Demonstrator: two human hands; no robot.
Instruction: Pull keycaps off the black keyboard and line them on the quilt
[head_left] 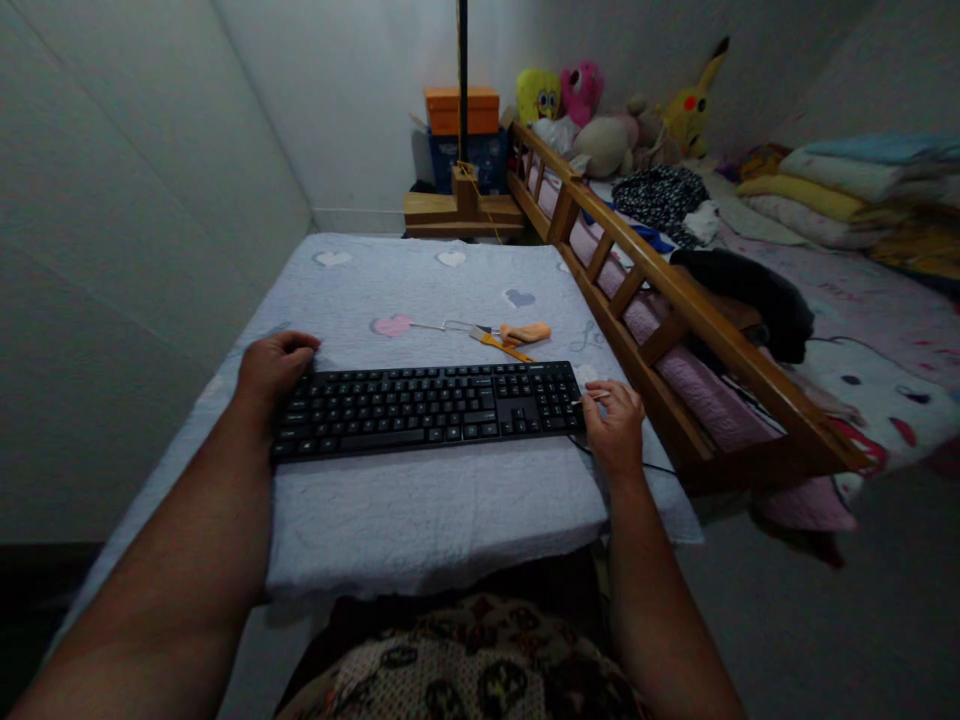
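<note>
A black keyboard (420, 408) lies flat on the cloth-covered table in front of me, its number pad to the right. My left hand (274, 378) grips the keyboard's left end, fingers curled closed at the upper corner and partly hidden. Beside the number pad, my right hand (616, 425) pinches a thin white cotton swab (579, 402), whose tip points left at the keyboard's right edge. Behind the keyboard lie a small brush with a yellow-orange handle (507, 348), a folded orange cloth (526, 334) and a thin metal wire tool (459, 324).
A pale cloth with hearts (420, 520) covers the table. A wooden bed rail (660, 280) runs along its right side, with bedding and plush toys (600, 145) beyond. At the back stand a wooden stand (465, 208) and an orange box (442, 110). A dark cable (660, 467) trails right.
</note>
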